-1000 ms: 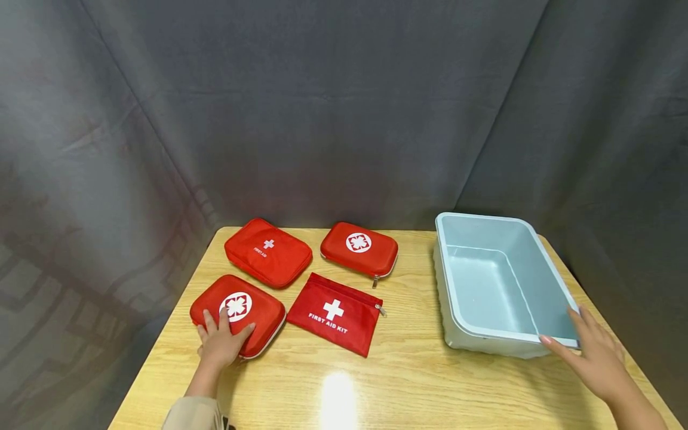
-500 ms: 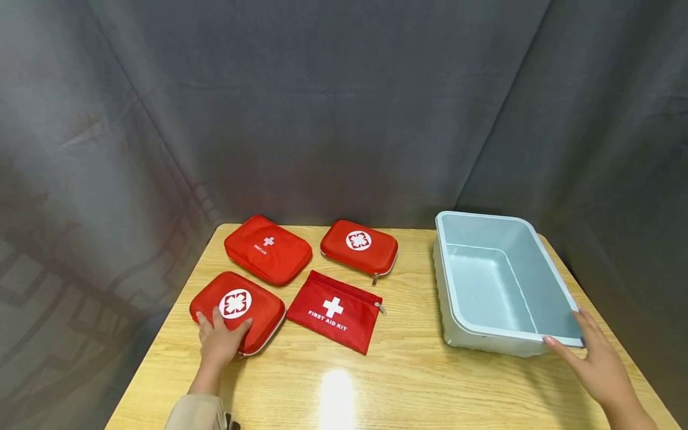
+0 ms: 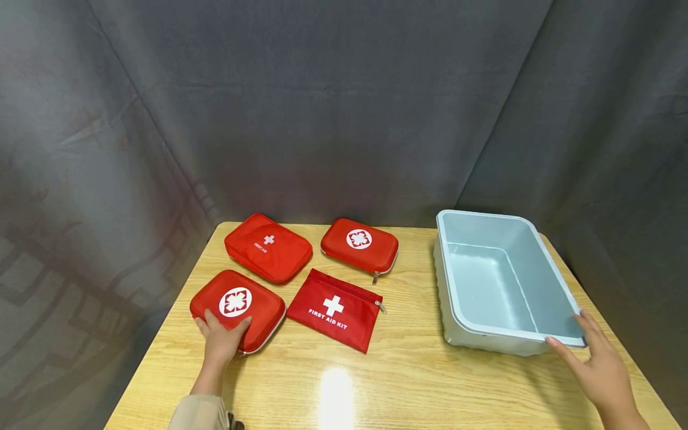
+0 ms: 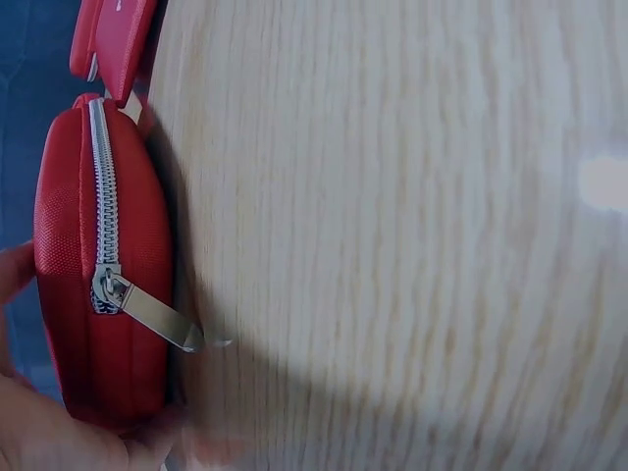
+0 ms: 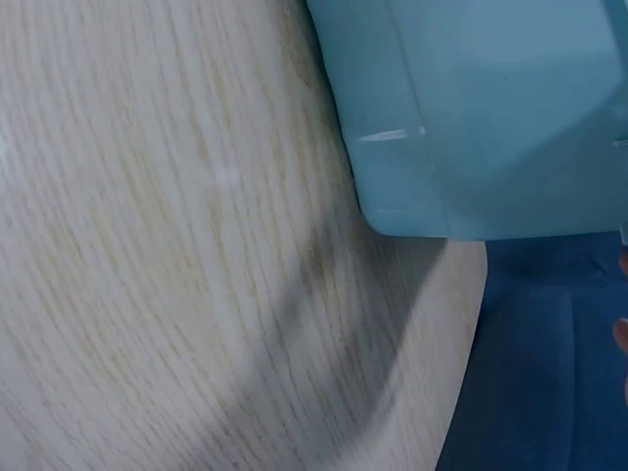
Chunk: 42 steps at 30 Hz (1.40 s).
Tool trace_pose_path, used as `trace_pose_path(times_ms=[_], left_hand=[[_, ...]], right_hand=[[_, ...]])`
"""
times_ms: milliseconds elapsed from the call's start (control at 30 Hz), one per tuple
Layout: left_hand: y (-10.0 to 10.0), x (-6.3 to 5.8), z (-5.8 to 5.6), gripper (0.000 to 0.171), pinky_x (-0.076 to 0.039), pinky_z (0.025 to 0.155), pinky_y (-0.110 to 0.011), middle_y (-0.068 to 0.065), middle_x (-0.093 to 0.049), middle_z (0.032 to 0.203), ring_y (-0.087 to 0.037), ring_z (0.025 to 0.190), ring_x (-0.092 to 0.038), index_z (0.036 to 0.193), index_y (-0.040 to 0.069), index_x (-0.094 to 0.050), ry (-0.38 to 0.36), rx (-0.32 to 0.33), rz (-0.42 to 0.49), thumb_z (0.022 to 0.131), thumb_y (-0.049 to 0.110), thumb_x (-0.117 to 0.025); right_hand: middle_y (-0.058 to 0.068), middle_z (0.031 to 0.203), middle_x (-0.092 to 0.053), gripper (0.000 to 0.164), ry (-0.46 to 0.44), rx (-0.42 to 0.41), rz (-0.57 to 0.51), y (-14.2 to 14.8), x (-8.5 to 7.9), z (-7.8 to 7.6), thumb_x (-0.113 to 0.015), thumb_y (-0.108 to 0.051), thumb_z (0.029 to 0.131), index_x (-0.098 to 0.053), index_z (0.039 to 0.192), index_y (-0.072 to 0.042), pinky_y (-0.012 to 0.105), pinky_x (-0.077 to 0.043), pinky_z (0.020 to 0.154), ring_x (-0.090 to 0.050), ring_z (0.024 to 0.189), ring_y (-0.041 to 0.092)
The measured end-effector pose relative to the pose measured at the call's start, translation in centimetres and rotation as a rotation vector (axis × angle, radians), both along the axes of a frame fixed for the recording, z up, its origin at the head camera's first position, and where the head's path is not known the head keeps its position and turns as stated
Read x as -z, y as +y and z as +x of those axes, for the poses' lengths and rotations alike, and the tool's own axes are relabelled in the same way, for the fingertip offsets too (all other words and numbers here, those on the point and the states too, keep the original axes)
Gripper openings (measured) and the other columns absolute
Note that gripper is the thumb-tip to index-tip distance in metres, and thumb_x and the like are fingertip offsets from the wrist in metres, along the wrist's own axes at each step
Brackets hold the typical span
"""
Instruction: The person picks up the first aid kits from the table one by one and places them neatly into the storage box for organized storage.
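Observation:
My left hand grips the near left corner of a red hard-shell first aid case with a white round emblem. In the left wrist view, fingers and thumb lie on two sides of the case, its zipper pull hanging beside it. On the right, my right hand touches the near right corner of a pale blue plastic bin, thumb at the front rim and fingers straight along the side rim. Only its fingertips show in the right wrist view. The bin has nothing inside.
A flat red first aid pouch lies right of the gripped case. Behind are a soft red first aid bag and a smaller red case. Grey curtains hang behind and beside the wooden table.
My left hand has slid back from the top of the case toward its near edge. The right hand has shifted slightly at the bin's corner. The case and bin lie as before.

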<state>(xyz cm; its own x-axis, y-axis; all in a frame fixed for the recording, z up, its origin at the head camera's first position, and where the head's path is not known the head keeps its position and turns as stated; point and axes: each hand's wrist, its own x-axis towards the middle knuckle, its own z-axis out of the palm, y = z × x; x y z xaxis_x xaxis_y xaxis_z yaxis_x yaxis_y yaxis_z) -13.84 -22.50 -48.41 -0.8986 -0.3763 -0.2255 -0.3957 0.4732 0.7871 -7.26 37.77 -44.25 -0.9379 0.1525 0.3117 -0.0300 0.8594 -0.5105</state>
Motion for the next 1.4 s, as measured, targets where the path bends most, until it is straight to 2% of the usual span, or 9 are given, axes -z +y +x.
trace_pose_path(times_ms=[100,333,667,867,1000,1133,1233,1333,1400], left_hand=[[0.0,0.2,-0.1,0.102,-0.012,0.096,-0.053,-0.032,0.021,0.132,-0.049,0.12,0.003,0.128,-0.007,0.02,0.061,-0.071,0.027,0.077,0.028,-0.061],[0.0,0.3,-0.2,0.101,-0.014,0.097,-0.052,-0.041,-0.007,0.126,-0.051,0.114,-0.016,0.13,-0.008,0.014,0.113,-0.208,0.166,0.074,0.022,-0.064],[0.1,0.0,-0.3,0.102,-0.015,0.097,-0.05,-0.039,-0.01,0.126,-0.049,0.114,-0.019,0.131,-0.004,0.016,0.091,-0.258,0.262,0.074,0.022,-0.065],[0.2,-0.1,-0.5,0.093,-0.022,0.096,-0.045,-0.035,-0.022,0.122,-0.043,0.111,-0.027,0.13,-0.007,0.005,0.133,-0.339,0.337,0.072,0.015,-0.065],[0.2,-0.3,-0.7,0.089,-0.028,0.093,-0.041,-0.032,-0.026,0.12,-0.039,0.107,-0.032,0.129,-0.01,-0.004,0.104,-0.398,0.36,0.07,0.017,-0.065],[0.0,-0.3,-0.8,0.076,-0.047,0.066,-0.033,-0.025,-0.043,0.1,-0.024,0.076,-0.054,0.122,-0.014,-0.017,0.077,-0.442,0.442,0.071,0.017,-0.064],[-0.1,-0.3,-0.8,0.063,-0.047,0.048,-0.03,-0.01,-0.054,0.073,-0.015,0.05,-0.056,0.113,-0.015,-0.026,0.071,-0.446,0.538,0.072,0.014,-0.063],[-0.2,-0.5,-0.8,0.049,-0.045,0.045,-0.028,-0.001,-0.054,0.055,-0.011,0.045,-0.054,0.104,-0.012,-0.035,0.048,-0.446,0.583,0.073,0.013,-0.063],[-0.3,-0.6,-0.8,0.043,-0.044,0.046,-0.026,0.001,-0.053,0.053,-0.01,0.045,-0.054,0.099,-0.01,-0.038,0.03,-0.45,0.592,0.074,0.014,-0.063]], right_hand=[[0.017,0.141,-0.008,0.065,0.003,0.009,0.012,-0.1,0.1,0.1,-0.055,-0.026,0.083,-0.025,0.13,0.007,0.059,-0.011,0.092,-0.01,0.123,0.043],[0.016,0.141,-0.01,0.062,0.033,0.014,0.002,-0.3,0.4,0.1,-0.055,-0.024,0.084,-0.028,0.129,0.007,0.061,-0.011,0.09,-0.011,0.122,0.044],[0.017,0.14,-0.012,0.059,0.066,0.035,-0.036,-0.5,0.8,0.1,-0.055,-0.024,0.084,-0.029,0.127,0.008,0.056,-0.01,0.095,-0.011,0.125,0.038],[0.015,0.141,-0.013,0.059,0.08,0.044,-0.046,-0.5,1.0,0.0,-0.055,-0.023,0.084,-0.03,0.128,0.007,0.057,-0.012,0.094,-0.012,0.125,0.036],[0.014,0.141,-0.013,0.058,0.084,0.047,-0.052,-0.6,1.1,0.0,-0.055,-0.022,0.084,-0.03,0.128,0.006,0.058,-0.012,0.093,-0.012,0.126,0.035],[0.013,0.142,-0.012,0.057,0.083,0.048,-0.054,-0.6,1.1,0.0,-0.055,-0.022,0.084,-0.03,0.127,0.007,0.058,-0.012,0.092,-0.011,0.126,0.034],[0.013,0.142,-0.012,0.057,0.086,0.051,-0.062,-0.6,1.1,0.0,-0.055,-0.021,0.084,-0.031,0.127,0.007,0.059,-0.012,0.092,-0.012,0.126,0.034],[0.013,0.141,-0.013,0.056,0.09,0.055,-0.074,-0.7,1.1,-0.1,-0.055,-0.02,0.083,-0.032,0.126,0.007,0.059,-0.013,0.091,-0.012,0.126,0.033],[0.013,0.141,-0.013,0.056,0.091,0.057,-0.08,-0.7,1.1,-0.1,-0.056,-0.019,0.083,-0.032,0.126,0.007,0.059,-0.013,0.091,-0.012,0.126,0.033]])
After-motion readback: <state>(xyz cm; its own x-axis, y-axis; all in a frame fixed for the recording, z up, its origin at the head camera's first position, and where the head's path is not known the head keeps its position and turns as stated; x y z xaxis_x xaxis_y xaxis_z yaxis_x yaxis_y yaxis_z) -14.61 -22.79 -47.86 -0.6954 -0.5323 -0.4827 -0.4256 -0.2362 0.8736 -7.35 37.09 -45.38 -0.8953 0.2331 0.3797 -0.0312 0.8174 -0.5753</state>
